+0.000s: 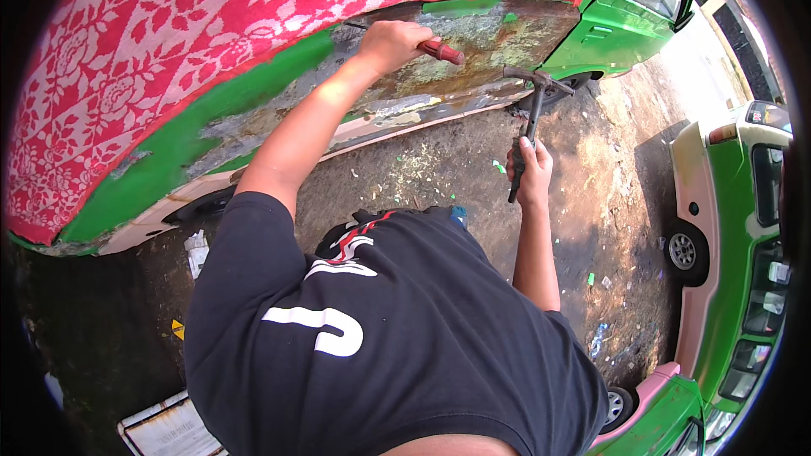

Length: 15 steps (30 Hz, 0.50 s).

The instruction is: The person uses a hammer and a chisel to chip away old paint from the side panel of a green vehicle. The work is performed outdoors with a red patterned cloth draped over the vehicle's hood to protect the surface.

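Observation:
My left hand (394, 44) grips a red-handled tool (441, 50), perhaps a screwdriver, whose thin dark shank points left against the green van's side panel (507, 38). Green paint is gone from much of that panel, baring grey, brown and rusty patches. A red and white floral cloth (253, 6) lies over the van just above my hand. To the right, my right hand (533, 171) is closed around the dark handle of a metal-shafted hammer (538, 92). The hammer's head is up, near the panel's lower edge and a wheel, apart from the red handle.
A green and pink van (722, 202) stands at the right, and part of another green vehicle (665, 418) shows at the bottom right. Paper scraps (197, 252) and paint flakes litter the dirt ground. A rusty-edged white panel (171, 427) lies at the bottom left.

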Each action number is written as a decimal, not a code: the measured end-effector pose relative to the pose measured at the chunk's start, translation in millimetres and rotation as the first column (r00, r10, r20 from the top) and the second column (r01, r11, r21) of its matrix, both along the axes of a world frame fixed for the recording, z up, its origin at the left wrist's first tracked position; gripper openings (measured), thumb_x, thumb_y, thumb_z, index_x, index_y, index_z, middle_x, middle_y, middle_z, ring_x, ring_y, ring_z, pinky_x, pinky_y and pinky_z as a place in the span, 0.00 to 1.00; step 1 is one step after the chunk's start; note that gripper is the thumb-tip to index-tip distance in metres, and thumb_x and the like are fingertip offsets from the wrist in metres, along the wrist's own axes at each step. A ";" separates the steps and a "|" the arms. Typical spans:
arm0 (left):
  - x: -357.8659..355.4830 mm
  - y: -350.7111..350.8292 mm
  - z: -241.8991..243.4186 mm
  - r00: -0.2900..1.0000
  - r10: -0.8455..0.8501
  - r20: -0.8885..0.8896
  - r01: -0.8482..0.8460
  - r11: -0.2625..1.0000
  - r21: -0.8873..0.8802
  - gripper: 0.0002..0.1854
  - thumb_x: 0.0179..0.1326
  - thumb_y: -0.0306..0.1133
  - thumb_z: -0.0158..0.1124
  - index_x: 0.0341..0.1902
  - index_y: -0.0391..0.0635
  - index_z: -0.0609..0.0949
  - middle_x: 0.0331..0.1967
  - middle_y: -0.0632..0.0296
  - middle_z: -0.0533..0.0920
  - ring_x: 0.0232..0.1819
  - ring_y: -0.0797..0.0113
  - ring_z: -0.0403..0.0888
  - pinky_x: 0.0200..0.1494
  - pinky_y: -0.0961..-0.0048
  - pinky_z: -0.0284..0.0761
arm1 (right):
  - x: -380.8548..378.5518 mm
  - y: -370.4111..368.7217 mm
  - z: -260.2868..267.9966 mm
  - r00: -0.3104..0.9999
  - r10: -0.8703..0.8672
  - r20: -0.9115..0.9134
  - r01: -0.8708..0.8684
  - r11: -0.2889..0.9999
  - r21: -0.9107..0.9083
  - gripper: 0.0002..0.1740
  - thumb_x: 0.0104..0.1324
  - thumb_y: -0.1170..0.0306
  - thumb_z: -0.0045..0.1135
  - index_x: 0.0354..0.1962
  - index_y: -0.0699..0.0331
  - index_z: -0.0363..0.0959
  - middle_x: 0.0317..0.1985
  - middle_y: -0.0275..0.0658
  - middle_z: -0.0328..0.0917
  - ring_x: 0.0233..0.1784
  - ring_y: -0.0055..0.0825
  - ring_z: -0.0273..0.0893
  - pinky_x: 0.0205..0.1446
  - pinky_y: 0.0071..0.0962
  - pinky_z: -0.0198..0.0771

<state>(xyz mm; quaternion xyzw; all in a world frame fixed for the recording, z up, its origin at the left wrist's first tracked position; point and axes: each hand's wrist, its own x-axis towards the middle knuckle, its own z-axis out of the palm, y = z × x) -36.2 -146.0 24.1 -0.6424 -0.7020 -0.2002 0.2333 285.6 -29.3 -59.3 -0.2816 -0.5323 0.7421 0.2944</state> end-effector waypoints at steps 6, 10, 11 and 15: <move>-5.9 11.4 -2.7 0.998 0.022 -0.053 -0.020 0.999 0.028 0.09 0.57 0.40 0.65 0.28 0.52 0.77 0.23 0.63 0.79 0.27 0.58 0.81 0.27 0.61 0.74 | -26.6 -0.1 13.8 0.995 0.014 0.095 -0.027 0.991 0.131 0.18 0.73 0.54 0.50 0.37 0.61 0.67 0.18 0.28 0.66 0.14 0.14 0.63 0.14 0.16 0.56; -9.9 20.3 -3.2 0.998 0.051 -0.035 -0.047 0.995 0.089 0.10 0.60 0.40 0.64 0.27 0.51 0.77 0.22 0.61 0.80 0.26 0.57 0.81 0.26 0.61 0.74 | -40.1 1.4 16.7 0.996 0.004 -0.094 -0.003 1.000 0.006 0.17 0.74 0.55 0.49 0.38 0.61 0.67 0.18 0.28 0.64 0.13 0.14 0.62 0.14 0.17 0.57; -10.1 21.8 -1.3 0.998 0.061 -0.028 -0.057 0.992 0.112 0.10 0.60 0.40 0.64 0.27 0.51 0.77 0.22 0.61 0.80 0.26 0.57 0.81 0.26 0.61 0.74 | -46.2 -3.3 18.2 0.983 -0.040 -0.180 0.026 0.997 -0.078 0.17 0.74 0.55 0.49 0.38 0.61 0.68 0.18 0.28 0.64 0.13 0.14 0.62 0.14 0.17 0.57; -12.6 22.6 0.6 0.995 0.075 -0.072 -0.072 0.997 0.036 0.06 0.59 0.39 0.63 0.30 0.53 0.79 0.23 0.63 0.82 0.26 0.61 0.83 0.25 0.63 0.76 | -69.1 -11.6 5.4 0.993 0.101 -0.059 -0.098 0.994 0.051 0.16 0.74 0.55 0.50 0.39 0.60 0.68 0.19 0.26 0.63 0.14 0.14 0.62 0.14 0.18 0.58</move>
